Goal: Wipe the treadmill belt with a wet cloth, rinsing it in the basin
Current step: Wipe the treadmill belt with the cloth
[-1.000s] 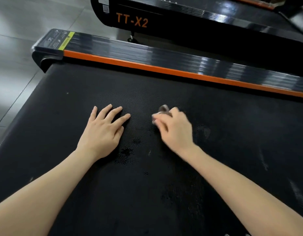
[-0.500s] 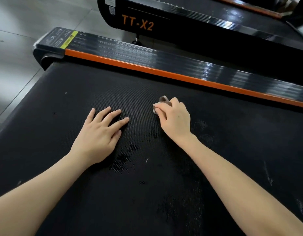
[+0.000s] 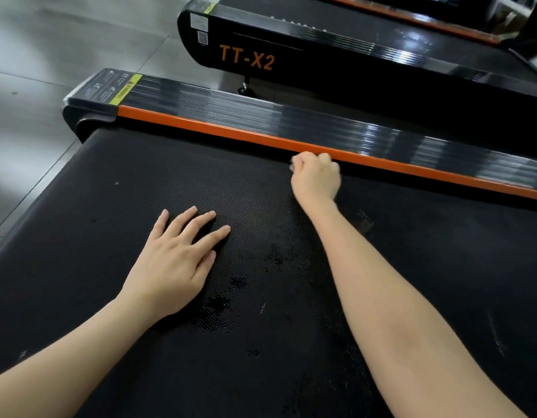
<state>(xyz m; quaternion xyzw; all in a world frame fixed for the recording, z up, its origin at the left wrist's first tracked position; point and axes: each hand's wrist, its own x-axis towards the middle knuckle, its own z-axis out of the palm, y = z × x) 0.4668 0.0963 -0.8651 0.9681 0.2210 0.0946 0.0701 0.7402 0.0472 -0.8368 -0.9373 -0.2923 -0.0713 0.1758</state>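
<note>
Grey floor tiles surround a low treadmill, and its black treadmill belt fills most of the view. The right hand is curled into a fist at the far edge of the belt, knuckles just beside the orange strip that borders it. Only a small pale scrap of the cloth peeks out at the fist's left edge; the rest is hidden inside the grip, so its shape cannot be told. The left hand lies flat on the belt nearer the person, fingers straight and slightly spread, holding nothing. The belt has a fine dotted texture, and darker wet patches lie between the two forearms. Beyond the orange strip runs a glossy ribbed black side rail with a yellow label at its left end. Behind it stands a second treadmill marked "TT-X2" in orange.
</note>
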